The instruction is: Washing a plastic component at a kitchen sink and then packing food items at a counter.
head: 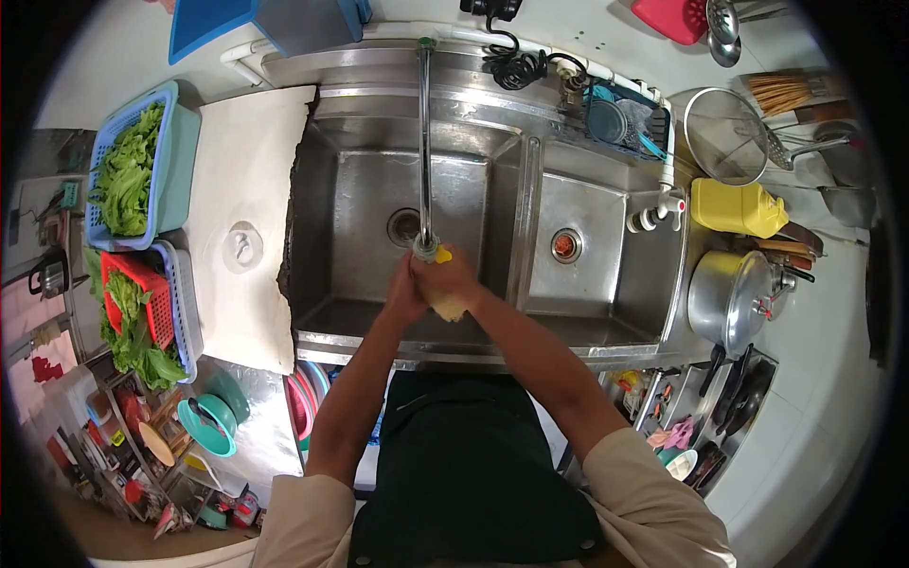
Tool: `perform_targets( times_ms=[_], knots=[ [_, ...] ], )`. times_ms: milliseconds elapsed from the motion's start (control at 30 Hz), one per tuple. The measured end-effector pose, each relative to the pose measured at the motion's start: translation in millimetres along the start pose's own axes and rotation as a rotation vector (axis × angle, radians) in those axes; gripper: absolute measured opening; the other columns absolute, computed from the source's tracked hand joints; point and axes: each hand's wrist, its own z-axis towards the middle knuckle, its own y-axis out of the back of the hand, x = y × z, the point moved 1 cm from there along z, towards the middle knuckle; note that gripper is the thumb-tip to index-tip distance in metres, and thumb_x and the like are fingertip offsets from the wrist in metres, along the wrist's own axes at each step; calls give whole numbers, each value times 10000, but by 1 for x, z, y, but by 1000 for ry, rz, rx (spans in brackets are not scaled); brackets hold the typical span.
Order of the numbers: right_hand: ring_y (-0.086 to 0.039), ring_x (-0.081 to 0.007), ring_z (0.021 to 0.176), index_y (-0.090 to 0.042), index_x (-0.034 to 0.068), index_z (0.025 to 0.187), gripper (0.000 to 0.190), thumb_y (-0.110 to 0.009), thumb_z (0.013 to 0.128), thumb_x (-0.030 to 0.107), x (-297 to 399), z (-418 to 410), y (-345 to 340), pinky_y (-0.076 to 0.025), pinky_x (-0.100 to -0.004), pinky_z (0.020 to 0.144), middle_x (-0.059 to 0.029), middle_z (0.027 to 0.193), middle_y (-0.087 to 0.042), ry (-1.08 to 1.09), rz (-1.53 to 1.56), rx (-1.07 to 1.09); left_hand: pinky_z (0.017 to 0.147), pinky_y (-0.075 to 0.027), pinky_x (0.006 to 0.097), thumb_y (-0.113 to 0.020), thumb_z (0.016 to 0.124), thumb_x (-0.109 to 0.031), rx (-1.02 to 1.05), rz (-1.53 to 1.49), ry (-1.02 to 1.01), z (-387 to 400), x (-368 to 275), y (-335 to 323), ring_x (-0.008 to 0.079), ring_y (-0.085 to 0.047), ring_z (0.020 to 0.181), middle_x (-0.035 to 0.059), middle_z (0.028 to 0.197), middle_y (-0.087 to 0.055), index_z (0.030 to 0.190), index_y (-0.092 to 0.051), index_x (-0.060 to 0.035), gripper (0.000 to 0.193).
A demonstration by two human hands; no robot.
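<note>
Both my hands meet over the front part of the left basin of a steel double sink (520,220), just below the end of a long metal faucet (425,142). My left hand (406,287) and my right hand (451,273) are closed around a pale yellowish, soft-looking thing (450,307), whose lower end hangs out beneath them; what it is I cannot tell. A small yellow piece (443,254) shows at the faucet's end, by my right fingers. My palms and most fingertips are hidden.
A whitish board (245,170) lies left of the basin, beside baskets of leafy greens (131,170). Right of the sink stand a yellow jug (735,207), a pressure cooker (728,302) and a mesh strainer (724,135). A caddy (628,121) sits at the back right corner.
</note>
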Motion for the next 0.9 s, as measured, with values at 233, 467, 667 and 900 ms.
perform_targets(
  times_ms=[233,467,667,900],
  knots=[
    [-659,-342,864,-656,19,975,375,-648,770,333,-15,13,-2,-506,-395,756,-178,911,-678,-143,271,154,968,-459,419,-372,958,-527,-70,-22,35,3,7,-1,243,-566,1127,77,1238,-559,1278,-479,-128,523],
    [-657,-243,867,-647,70,992,342,-685,714,266,34,-5,17,-506,-362,766,-109,913,-682,-160,-118,200,950,-466,409,-393,945,-530,-64,102,-38,6,7,11,228,-578,1093,59,1179,-578,1224,-504,-129,501],
    [-645,-343,882,-664,112,1001,376,-587,753,384,26,-9,20,-498,-449,774,-147,908,-681,12,-522,216,933,-470,370,-511,935,-334,44,634,-346,8,8,18,205,-568,1096,63,1171,-573,1206,-501,-90,365],
    [-642,-340,787,-692,127,897,324,-532,769,378,26,-23,26,-484,-485,694,-132,802,-664,202,-701,278,879,-489,328,-526,934,-174,53,264,-144,7,-6,10,178,-572,1040,52,1100,-573,1177,-492,-63,270]
  ],
)
